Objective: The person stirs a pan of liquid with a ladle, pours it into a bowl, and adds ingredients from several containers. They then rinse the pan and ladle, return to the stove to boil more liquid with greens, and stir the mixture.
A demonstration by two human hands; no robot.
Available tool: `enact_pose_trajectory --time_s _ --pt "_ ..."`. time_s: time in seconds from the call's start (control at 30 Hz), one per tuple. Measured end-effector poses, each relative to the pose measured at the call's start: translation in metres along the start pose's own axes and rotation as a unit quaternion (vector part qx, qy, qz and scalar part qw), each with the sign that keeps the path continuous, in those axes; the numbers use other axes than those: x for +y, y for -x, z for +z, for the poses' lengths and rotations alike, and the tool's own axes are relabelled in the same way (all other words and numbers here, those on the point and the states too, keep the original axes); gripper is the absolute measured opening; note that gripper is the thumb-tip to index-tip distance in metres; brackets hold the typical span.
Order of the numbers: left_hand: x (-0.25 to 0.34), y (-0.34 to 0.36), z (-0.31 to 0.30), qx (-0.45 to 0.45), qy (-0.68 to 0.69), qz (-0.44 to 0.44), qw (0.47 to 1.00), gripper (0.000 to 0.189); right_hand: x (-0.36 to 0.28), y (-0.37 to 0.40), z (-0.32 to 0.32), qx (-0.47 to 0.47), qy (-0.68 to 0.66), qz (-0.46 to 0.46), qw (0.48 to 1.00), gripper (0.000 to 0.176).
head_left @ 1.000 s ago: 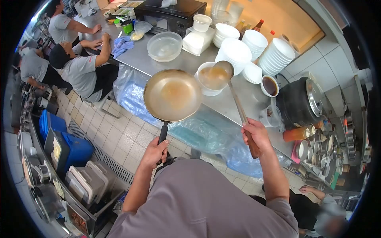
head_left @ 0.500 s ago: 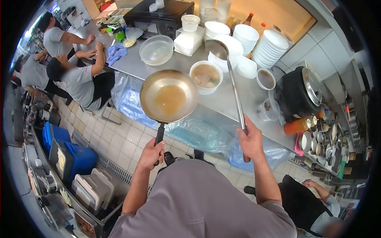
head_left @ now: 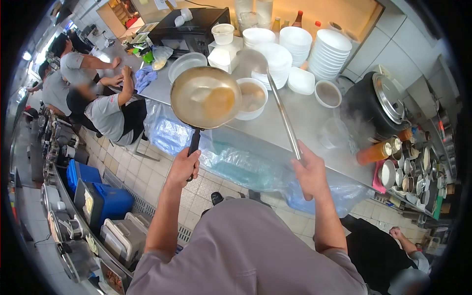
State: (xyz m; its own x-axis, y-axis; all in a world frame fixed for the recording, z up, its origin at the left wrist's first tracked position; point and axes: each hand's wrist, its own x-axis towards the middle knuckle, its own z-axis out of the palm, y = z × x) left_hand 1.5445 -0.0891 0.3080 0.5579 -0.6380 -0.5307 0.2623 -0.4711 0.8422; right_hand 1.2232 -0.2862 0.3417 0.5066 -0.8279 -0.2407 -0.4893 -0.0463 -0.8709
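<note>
My left hand (head_left: 183,168) is closed around the black handle of a frying pan (head_left: 186,105). Brownish liquid pools at the right side of the pan's base. In my right hand (head_left: 310,171) is the long handle of a metal ladle (head_left: 285,118), its bowl raised over the counter near the stacked white bowls. A white bowl of soup (head_left: 252,98) with pieces in it stands on the steel counter (head_left: 290,129), partly covered by the pan's right rim in this view. Further right sits a smaller bowl of dark broth (head_left: 328,94).
Stacks of white bowls (head_left: 333,53) line the counter's back, beside a black oven (head_left: 189,32). At right are a large black pot (head_left: 376,105) with steam nearby and orange bottles (head_left: 374,152). People in grey shirts (head_left: 110,118) work at left; another person (head_left: 378,250) is at lower right.
The pan has moved up and slightly left, now overlapping the soup bowl, and its liquid has shifted right. The ladle has moved slightly left. My view has shifted a little.
</note>
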Motion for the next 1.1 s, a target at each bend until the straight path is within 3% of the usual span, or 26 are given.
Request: enact_pose_trajectory --time_s 0.07,0.2,0.27,0.53,0.63,0.7,0.77,1.1 --pt "0.009 -0.007 0.009 0.014 -0.018 0.010 1.000 0.019 0.009 -0.009 -0.006 0.008 0.017 -0.075 0.997 0.053" --pt "0.023 -0.023 0.026 0.039 -0.056 0.043 0.997 0.020 0.002 -0.025 -0.020 -0.021 0.036 -0.073 0.996 0.051" --pt "0.032 -0.027 0.035 0.055 -0.072 0.049 0.995 0.020 0.005 -0.034 -0.025 0.003 0.045 -0.121 0.992 0.050" --pt "0.052 -0.040 0.056 0.119 -0.166 0.086 0.975 0.022 0.003 -0.057 -0.052 -0.045 0.059 -0.122 0.990 0.051" --pt "0.050 -0.045 0.058 0.146 -0.240 0.090 0.955 0.024 0.006 -0.061 -0.054 -0.049 0.066 -0.125 0.989 0.051" --pt "0.041 -0.053 0.058 0.171 -0.317 0.163 0.919 0.027 0.007 -0.061 -0.055 -0.049 0.072 -0.127 0.988 0.052" --pt "0.043 -0.048 0.065 0.180 -0.339 0.170 0.908 0.029 0.009 -0.060 -0.055 -0.060 0.063 -0.095 0.992 0.053" --pt "0.035 -0.030 0.105 0.240 -0.442 0.200 0.841 0.034 0.048 -0.049 -0.040 -0.060 0.041 -0.118 0.990 0.054"
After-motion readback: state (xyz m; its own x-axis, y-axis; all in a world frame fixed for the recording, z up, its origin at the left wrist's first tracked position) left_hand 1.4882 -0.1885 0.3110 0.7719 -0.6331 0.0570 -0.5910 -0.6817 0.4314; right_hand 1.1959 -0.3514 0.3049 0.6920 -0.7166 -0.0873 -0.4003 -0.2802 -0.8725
